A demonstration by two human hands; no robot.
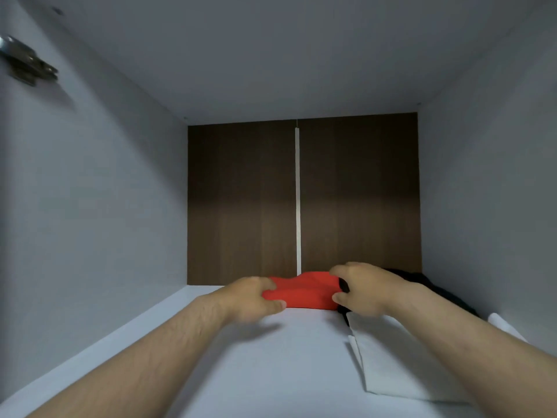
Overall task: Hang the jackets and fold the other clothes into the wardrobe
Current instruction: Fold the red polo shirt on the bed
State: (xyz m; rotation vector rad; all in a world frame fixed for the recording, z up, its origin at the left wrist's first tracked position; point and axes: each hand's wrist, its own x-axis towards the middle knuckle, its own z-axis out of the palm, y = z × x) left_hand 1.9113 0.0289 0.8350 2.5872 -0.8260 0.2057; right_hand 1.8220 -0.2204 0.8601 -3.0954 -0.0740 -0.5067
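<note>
A folded red garment (pixel 303 292) lies on the white wardrobe shelf (pixel 241 372), close to the dark wood back panel. My left hand (pixel 254 298) grips its left end, thumb underneath and fingers curled over the top. My right hand (pixel 361 289) grips its right end the same way. Both arms reach deep into the compartment. A folded white garment (pixel 388 357) lies on the shelf under my right forearm, and a black garment (pixel 434 288) sits behind it by the right wall, partly hidden by my right hand and arm.
The compartment has pale side walls and a low ceiling. A metal door hinge (pixel 27 63) is fixed on the left wall near the front. The dark brown back panel (pixel 241 206) has a light vertical strip in its middle. Bare shelf stretches along the left side.
</note>
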